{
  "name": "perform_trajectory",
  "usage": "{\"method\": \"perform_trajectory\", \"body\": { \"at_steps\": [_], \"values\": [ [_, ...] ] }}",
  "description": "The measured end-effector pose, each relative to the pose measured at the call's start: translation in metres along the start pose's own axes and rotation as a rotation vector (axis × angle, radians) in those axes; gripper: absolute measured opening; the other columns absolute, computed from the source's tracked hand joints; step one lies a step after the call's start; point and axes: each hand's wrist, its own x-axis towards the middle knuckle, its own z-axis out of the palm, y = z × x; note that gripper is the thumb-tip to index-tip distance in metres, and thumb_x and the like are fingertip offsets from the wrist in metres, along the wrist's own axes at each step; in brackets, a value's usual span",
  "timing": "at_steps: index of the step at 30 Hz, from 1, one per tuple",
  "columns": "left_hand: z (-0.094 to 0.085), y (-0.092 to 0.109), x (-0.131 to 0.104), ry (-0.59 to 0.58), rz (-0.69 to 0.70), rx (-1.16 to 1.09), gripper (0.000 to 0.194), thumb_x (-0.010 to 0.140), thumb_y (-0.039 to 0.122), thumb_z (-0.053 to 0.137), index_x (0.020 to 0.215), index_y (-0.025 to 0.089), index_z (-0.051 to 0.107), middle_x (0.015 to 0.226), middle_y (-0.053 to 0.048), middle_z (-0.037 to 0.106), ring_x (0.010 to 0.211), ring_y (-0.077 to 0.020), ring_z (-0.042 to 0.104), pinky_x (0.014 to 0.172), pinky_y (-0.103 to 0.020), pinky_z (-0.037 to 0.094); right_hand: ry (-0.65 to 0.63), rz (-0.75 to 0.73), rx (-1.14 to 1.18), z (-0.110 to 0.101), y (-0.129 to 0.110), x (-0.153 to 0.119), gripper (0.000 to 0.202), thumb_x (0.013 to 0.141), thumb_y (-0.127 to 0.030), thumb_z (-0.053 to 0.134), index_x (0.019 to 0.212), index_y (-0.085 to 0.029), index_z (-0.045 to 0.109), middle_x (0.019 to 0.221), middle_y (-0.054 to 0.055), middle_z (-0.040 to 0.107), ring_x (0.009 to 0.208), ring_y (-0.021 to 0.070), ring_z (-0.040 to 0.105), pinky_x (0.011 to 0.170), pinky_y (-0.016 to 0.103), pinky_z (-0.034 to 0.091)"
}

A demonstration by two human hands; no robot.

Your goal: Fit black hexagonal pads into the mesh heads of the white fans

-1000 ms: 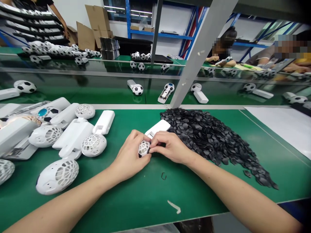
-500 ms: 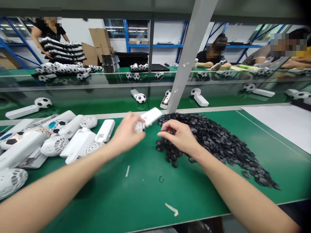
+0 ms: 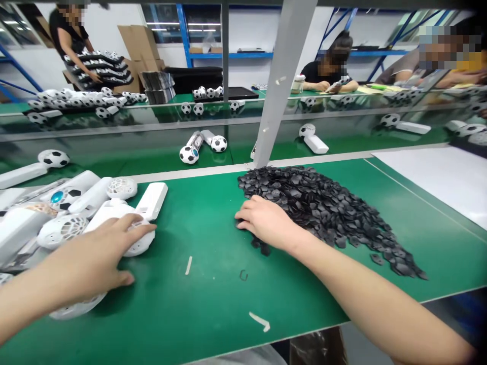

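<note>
My left hand point(image 3: 102, 248) is open, thumb and fingers spread, above a heap of white plastic housings with round vented heads. Its fingertips reach over a vented white head point(image 3: 140, 246); contact is not clear. Beside it lies a white handle part point(image 3: 152, 200). My right hand point(image 3: 266, 223) rests at the left edge of a pile of small black pieces point(image 3: 323, 208). Its fingers are curled towards the thumb, with a small black piece point(image 3: 239, 220) showing at the tips. The hand hides part of the pile.
Behind the green tabletop point(image 3: 213, 304), a belt point(image 3: 152, 154) carries several white units with football-patterned heads point(image 3: 189, 154). A grey post point(image 3: 283, 76) rises behind the black pile. White paper point(image 3: 437, 177) lies at right, tape scraps point(image 3: 259, 321) in front. Several people are across the line.
My left hand has let go of a white unit and moved left over the heap. A football-headed unit now lies on the belt near centre. My right hand remains at the black pile.
</note>
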Motion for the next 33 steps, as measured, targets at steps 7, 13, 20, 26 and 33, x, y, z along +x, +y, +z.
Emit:
{"method": "perform_trajectory", "body": {
  "at_steps": [7,13,20,26,33],
  "values": [
    [0.013,0.045,0.002,0.023,0.169,-0.238,0.056,0.072,0.020,0.047,0.127,0.028,0.040,0.119,-0.006,0.048,0.094,-0.0249,0.056,0.078,-0.037,0.046,-0.068,0.006,-0.049,0.006,-0.010,-0.001,0.011,0.083,-0.021,0.055,0.079,-0.017,0.065,0.080,0.005,0.061,0.076,0.0184,0.050,0.065,0.029,0.034],
    [0.011,0.095,0.038,0.147,0.419,-0.250,0.056,0.071,0.050,0.059,0.117,0.021,0.049,0.103,-0.008,0.058,0.099,-0.0285,0.051,0.084,-0.041,0.039,-0.101,0.128,0.148,0.003,-0.007,-0.001,0.004,0.080,-0.015,0.058,0.081,-0.018,0.061,0.085,0.003,0.059,0.082,0.0166,0.052,0.068,0.025,0.038],
    [0.024,0.092,0.046,0.169,0.166,-0.225,0.058,0.077,0.060,0.043,0.117,0.019,0.042,0.101,-0.010,0.060,0.086,-0.0298,0.057,0.066,-0.035,0.043,-0.090,0.153,0.295,0.004,-0.004,-0.001,0.012,0.079,-0.016,0.059,0.091,-0.019,0.059,0.090,0.003,0.057,0.086,0.0153,0.052,0.074,0.024,0.039],
    [0.026,0.087,0.044,0.188,0.073,-0.217,0.058,0.075,0.060,0.045,0.117,0.019,0.043,0.101,-0.009,0.060,0.090,-0.0290,0.057,0.069,-0.036,0.044,-0.128,0.160,0.318,0.001,0.000,0.004,0.005,0.077,-0.017,0.061,0.081,-0.018,0.057,0.086,0.001,0.053,0.076,0.0127,0.051,0.066,0.022,0.038],
    [0.026,0.088,0.042,0.223,0.099,-0.223,0.057,0.075,0.056,0.048,0.117,0.017,0.046,0.104,-0.008,0.058,0.094,-0.0280,0.056,0.074,-0.038,0.045,-0.071,0.031,0.310,0.000,-0.010,0.002,0.012,0.079,-0.014,0.058,0.071,-0.017,0.050,0.077,-0.001,0.053,0.072,0.0120,0.049,0.066,0.024,0.036]
  ]
}}
